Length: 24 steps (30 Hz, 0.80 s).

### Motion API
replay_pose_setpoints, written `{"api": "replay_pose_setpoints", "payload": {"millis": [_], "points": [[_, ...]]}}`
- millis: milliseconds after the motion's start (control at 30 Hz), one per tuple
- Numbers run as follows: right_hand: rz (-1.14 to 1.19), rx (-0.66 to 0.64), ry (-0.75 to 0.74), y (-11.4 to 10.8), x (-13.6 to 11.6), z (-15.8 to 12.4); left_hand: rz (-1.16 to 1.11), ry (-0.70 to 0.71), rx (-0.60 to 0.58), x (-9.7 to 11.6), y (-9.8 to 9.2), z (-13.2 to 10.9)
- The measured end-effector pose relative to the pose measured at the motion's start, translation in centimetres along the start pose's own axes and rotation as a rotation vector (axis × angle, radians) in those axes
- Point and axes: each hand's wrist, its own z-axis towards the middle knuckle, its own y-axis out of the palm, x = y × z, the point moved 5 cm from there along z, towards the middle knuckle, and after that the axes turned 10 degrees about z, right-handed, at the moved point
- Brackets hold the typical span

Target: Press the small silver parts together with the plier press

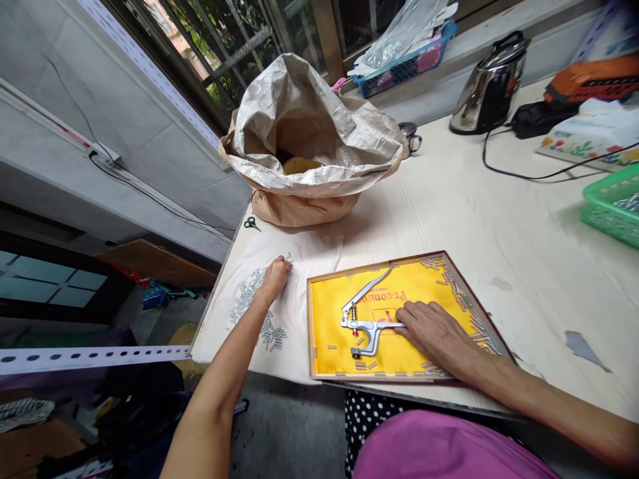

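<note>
My left hand is closed, with its fingers pressed together at the right edge of a pile of small silver metal pieces on the pale cloth. Whether a piece sits between the fingertips is too small to make out. My right hand is wrapped round one handle of silver snap pliers; the other handle stands spread apart, with a spring between. Under the pliers is a shallow tray with a yellow bottom and brown rim. More small metal pieces lie along its right side, and several near its front edge.
A large open woven sack stands behind the pile, with green-handled scissors beside it. Farther right are a steel kettle, a tissue box, an orange tool and a green basket. The table's left edge is near the pile.
</note>
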Motion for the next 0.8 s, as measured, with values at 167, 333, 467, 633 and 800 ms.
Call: {"api": "replay_pose_setpoints", "payload": {"millis": [167, 333, 467, 633, 800], "points": [[0.016, -0.015, -0.002, 0.2, 0.2, -0.1, 0.101, 0.081, -0.002, 0.4, -0.2, -0.2], [0.020, 0.001, 0.007, 0.0, 0.1, 0.1, 0.155, 0.105, -0.013, 1.1, -0.2, 0.0], [0.037, -0.007, 0.017, -0.4, -0.1, 0.4, 0.159, 0.075, 0.023, 1.5, -1.0, -0.3], [0.076, -0.071, 0.019, -0.6, -0.1, 0.3, -0.273, -0.080, 0.270, 3.5, -3.7, -4.2], [0.124, -0.134, -0.007, -0.7, -0.6, 0.3, -0.833, -0.036, 0.104, 9.5, -2.3, -11.3]]}}
